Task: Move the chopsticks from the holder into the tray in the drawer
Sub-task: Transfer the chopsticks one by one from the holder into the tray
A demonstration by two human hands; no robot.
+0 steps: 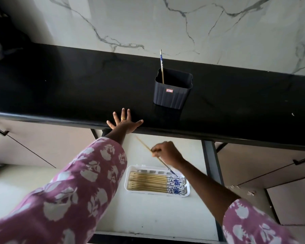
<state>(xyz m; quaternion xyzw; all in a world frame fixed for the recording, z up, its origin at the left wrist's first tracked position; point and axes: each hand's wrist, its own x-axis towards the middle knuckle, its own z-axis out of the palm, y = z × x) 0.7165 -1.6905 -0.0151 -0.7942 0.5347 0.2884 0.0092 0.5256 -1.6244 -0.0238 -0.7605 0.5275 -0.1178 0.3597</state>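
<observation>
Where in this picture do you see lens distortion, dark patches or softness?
Head view: the counter edge bows, a wide-angle effect; its black top swallows detail and dimly mirrors the holder; the near left sleeve looms large and soft; the marble wall is bright, darker at top left.

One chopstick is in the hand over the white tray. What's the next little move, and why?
Probably lower the right hand and lay its chopstick flat in the tray, alongside the row lying there. It hangs tilted just above the tray, blue end down. A last chopstick waits in the holder.
</observation>
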